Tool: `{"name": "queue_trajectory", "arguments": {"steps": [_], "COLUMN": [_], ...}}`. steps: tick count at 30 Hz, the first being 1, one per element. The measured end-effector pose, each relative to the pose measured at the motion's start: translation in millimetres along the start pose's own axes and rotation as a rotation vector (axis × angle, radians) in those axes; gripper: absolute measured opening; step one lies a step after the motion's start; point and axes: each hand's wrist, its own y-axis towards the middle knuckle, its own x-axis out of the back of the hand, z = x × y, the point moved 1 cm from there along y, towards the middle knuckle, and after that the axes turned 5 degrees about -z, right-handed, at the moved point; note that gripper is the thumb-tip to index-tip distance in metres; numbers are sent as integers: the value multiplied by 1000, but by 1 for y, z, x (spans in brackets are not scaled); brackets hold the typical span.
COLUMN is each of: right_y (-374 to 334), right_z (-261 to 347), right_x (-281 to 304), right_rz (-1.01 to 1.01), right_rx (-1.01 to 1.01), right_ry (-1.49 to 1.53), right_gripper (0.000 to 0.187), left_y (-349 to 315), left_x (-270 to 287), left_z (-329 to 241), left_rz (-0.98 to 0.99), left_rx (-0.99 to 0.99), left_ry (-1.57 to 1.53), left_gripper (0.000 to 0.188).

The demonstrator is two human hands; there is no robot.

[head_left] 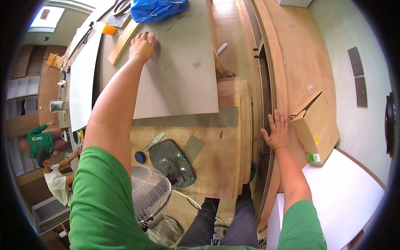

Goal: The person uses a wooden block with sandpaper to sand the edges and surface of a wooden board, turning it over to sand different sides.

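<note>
My left hand (142, 48) reaches far forward over a large grey board (179, 87), palm down with the fingers stretched out; nothing is in it. Just left of its fingers lies a narrow wooden strip (124, 45). Beyond them sits a blue plastic bag (158, 10). On the right, my right hand (277, 131) rests with fingers spread on the edge of a wooden counter (306, 62), also holding nothing. Beside that hand stands a cardboard box (317, 127) with a raised flap.
Below the grey board are stacked wooden panels (221, 146) and a fan with a wire cage (150, 191) and dark base (173, 162). A bottle of orange liquid (104, 28) is at the far left. Two people (56, 179) are at the left. White panels (341, 196) lie lower right.
</note>
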Motion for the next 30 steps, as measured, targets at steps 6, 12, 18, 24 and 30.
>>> {"name": "queue_trajectory", "arguments": {"steps": [6,12,18,24,30], "right_y": [21,26,26,47,207], "right_z": [-2,2,10,32,122], "right_x": [12,16,23,40,153], "right_rz": [43,68,66,27,-414], "right_rx": [-5,7,49,-43,-185], "right_ry": [-66,-67,-50,77,557], "right_gripper": [76,76,77,71,40], "left_y": [28,25,19,18,13], "left_x": [-25,-29,-24,-11,-8], "left_z": [-16,-20,-24,-30,-30], "left_rz": [-262,-230,-220,-189,-168], "left_rx": [131,152,171,194,203], "left_ry": [-11,-42,-27,-59,-63], "left_gripper": [69,71,71,69,69]}}
